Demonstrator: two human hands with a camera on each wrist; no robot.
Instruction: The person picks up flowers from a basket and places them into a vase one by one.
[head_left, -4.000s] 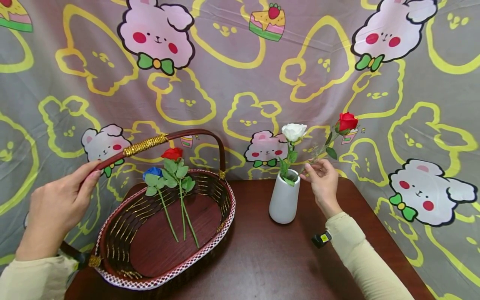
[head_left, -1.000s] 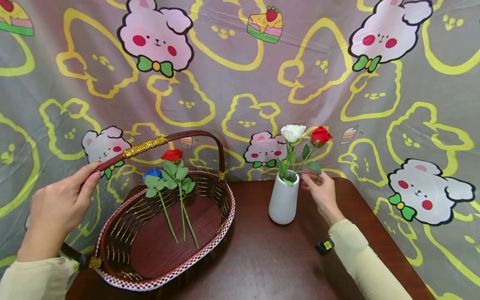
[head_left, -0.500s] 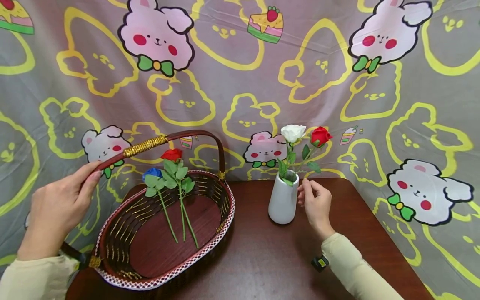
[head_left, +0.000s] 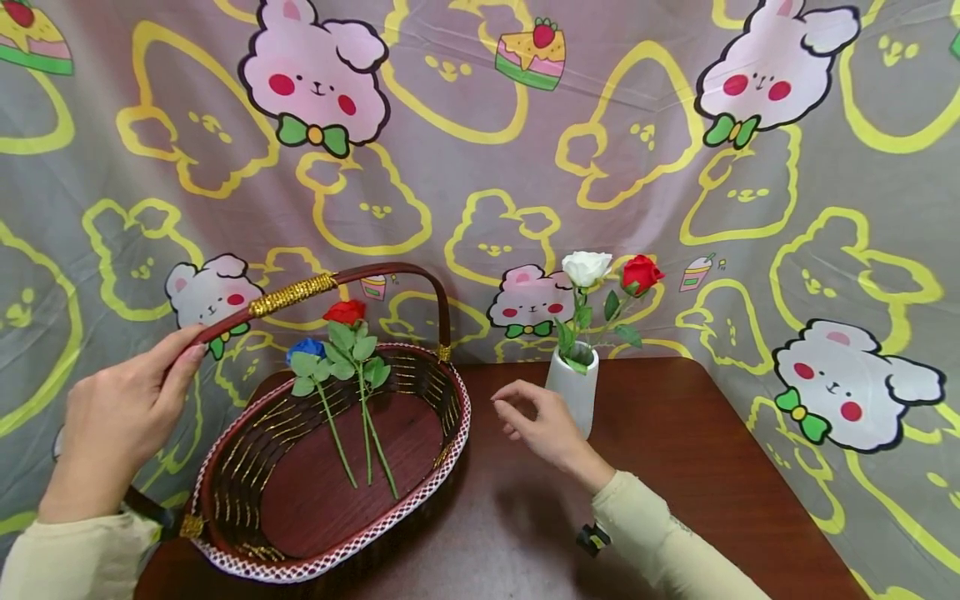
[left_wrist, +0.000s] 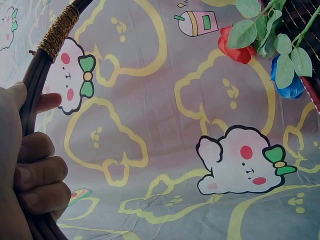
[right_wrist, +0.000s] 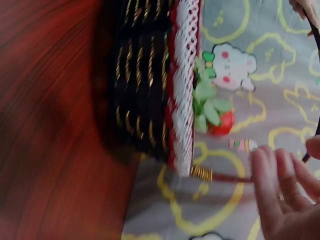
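My left hand (head_left: 120,421) grips the arched handle (head_left: 292,294) of a dark woven basket (head_left: 467,400), its fingers (left_wrist: 44,172) curled round it in the left wrist view. Inside the basket lean a red rose (head_left: 346,312) and a blue rose (head_left: 306,351), their green stems pointing toward me. My right hand (head_left: 551,429) hovers in front of the white vase (head_left: 583,387) with loosely bent fingers and holds nothing. It partly hides the vase. A white rose (head_left: 587,268) and another red rose (head_left: 642,275) stand in the vase, the red one tilting right.
Basket and vase stand on a dark reddish-brown table (head_left: 675,417). Close behind it hangs a patterned cloth (head_left: 480,100) with cartoon rabbits. White lace trims the basket's rim, and gold cord winds round the handle.
Four seconds ago my right hand held the red rose right of the vase. The rose now stands in the vase, released, and that hand has moved left toward the basket. My left hand stays put.
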